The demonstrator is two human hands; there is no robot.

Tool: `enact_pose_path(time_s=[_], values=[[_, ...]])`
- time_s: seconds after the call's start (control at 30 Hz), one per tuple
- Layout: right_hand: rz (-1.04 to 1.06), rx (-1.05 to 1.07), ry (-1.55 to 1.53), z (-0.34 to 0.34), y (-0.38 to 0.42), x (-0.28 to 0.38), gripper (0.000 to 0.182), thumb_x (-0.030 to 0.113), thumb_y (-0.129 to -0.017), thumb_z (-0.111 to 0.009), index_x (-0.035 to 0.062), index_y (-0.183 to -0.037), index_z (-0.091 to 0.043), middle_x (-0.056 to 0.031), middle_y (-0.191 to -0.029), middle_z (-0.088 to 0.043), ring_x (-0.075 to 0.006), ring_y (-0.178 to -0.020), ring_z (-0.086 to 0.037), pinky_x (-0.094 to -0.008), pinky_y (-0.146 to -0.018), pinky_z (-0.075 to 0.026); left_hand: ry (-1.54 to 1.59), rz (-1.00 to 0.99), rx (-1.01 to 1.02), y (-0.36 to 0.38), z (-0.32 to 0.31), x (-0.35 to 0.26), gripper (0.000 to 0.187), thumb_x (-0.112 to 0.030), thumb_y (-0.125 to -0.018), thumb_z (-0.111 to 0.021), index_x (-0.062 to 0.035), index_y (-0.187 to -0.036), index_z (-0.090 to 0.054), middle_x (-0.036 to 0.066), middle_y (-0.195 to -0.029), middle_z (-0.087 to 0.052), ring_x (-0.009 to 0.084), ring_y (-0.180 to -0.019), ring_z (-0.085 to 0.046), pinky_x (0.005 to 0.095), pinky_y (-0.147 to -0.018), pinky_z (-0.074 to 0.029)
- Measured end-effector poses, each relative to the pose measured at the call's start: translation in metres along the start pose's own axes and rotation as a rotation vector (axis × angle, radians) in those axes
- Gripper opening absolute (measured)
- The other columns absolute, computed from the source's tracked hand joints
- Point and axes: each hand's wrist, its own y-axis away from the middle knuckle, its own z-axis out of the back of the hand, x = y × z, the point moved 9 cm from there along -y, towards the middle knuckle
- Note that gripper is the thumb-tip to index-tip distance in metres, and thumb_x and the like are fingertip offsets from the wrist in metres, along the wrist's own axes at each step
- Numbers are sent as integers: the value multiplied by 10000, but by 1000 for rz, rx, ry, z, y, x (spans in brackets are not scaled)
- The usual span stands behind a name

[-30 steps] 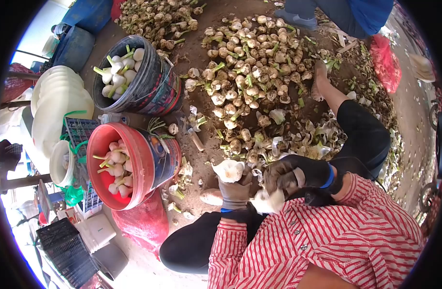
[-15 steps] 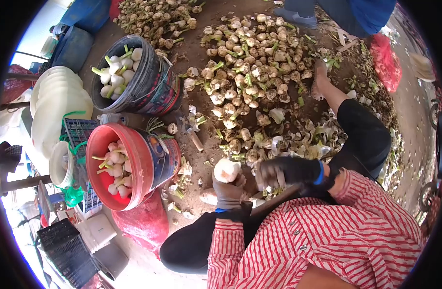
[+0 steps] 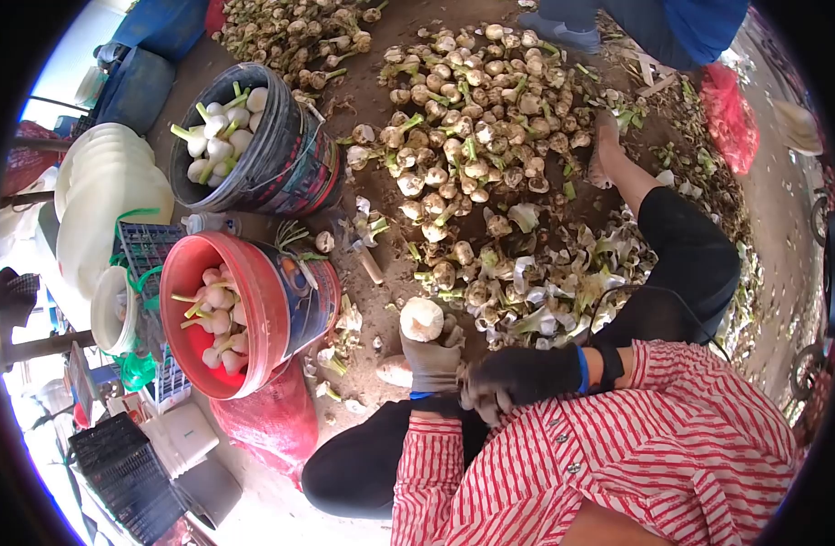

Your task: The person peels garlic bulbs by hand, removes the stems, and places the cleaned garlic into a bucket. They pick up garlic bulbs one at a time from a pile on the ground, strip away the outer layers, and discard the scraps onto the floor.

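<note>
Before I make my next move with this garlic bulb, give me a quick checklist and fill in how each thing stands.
1. Garlic bulb held in the left hand: ok.
2. Bulb's pale side up and in view: ok.
3. Bulb's underside clean: cannot tell, the glove hides it.
4. Right hand empty: cannot tell, its curled fingers could hide something.
5. Red bucket uncovered, bulbs visible inside: ok.
6. Ground free of loose skins: not ok, they lie beyond the hands.
</note>
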Motion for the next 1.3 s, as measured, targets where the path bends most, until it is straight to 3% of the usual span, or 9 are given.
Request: enact_pose_path(time_s=[0.13,0.27,0.6,0.73,0.83,0.97,1.07,1.17,1.3], values=[[-359,-401,229,78,0,-31,747,77,-657,-662,83,-1331,-339,-115,-925,-574,-253,-789,-582,-343,-686,-469,-352,-199,-185,11,-9,-2,348,-374,-852,-423,-58,-928,-547,59,-776,-587,170,-652,-572,270,-481,-456],[183,-526,540,81,-10,-12,525,64,-618,-670,56,-1125,-534,-115,-860,-558,-255,-724,-570,-333,-639,-461,-185,-110,-10,19,-54,17,281,-224,-845,-500,-42,-1059,-509,93,-939,-589,197,-838,-591,317,-756,-513],[-432,-85,-58,60,39,-89,333,126,-749,-542,99,-1077,-594,-102,-984,-628,-249,-862,-616,-341,-775,-478,-159,-78,-191,-2,-32,-32,327,-394,-892,-368,-131,-1001,-528,29,-747,-546,135,-591,-493,237,-422,-340],[-502,-205,1110,143,89,-143,357,154,-619,-607,100,-972,-618,-152,-809,-607,-301,-765,-603,-400,-665,-478,-128,-186,209,-8,-127,-131,346,-407,-893,-419,-104,-996,-550,34,-922,-566,136,-731,-513,223,-524,-396],[-473,-445,983,173,68,-176,359,153,-608,-608,102,-963,-614,-159,-808,-604,-318,-745,-595,-416,-650,-476,-48,-577,182,29,-201,-194,433,-419,-913,-360,-58,-1112,-494,63,-1037,-562,145,-763,-558,224,-622,-459],[-629,-274,1091,179,35,-233,311,137,-660,-581,74,-964,-606,-163,-786,-603,-344,-733,-584,-431,-652,-470,-136,-270,376,-12,-159,-131,433,-366,-917,-421,-54,-1211,-480,81,-1176,-524,176,-940,-540,293,-787,-447],[-603,-473,830,191,35,-242,269,90,-704,-540,49,-964,-596,-162,-797,-614,-333,-722,-588,-397,-633,-473,-533,-225,-99,-19,-95,-63,459,-300,-860,-538,-66,-1245,-452,89,-1131,-534,173,-940,-531,264,-707,-415],[-739,-456,319,172,37,-225,257,102,-752,-526,33,-993,-581,-133,-821,-626,-279,-718,-604,-354,-642,-483,-1404,-475,-114,-20,-79,-31,624,-244,-792,-623,6,-1295,-348,171,-1247,-435,269,-1143,-442,352,-941,-385],[-595,-398,-511,131,11,-171,236,175,-863,-512,9,-1021,-570,-43,-898,-639,-160,-803,-613,-276,-723,-490,-1322,-644,55,-23,-89,-19,602,-123,-733,-686,41,-1237,-402,163,-1204,-467,232,-1099,-470,328,-932,-392]])
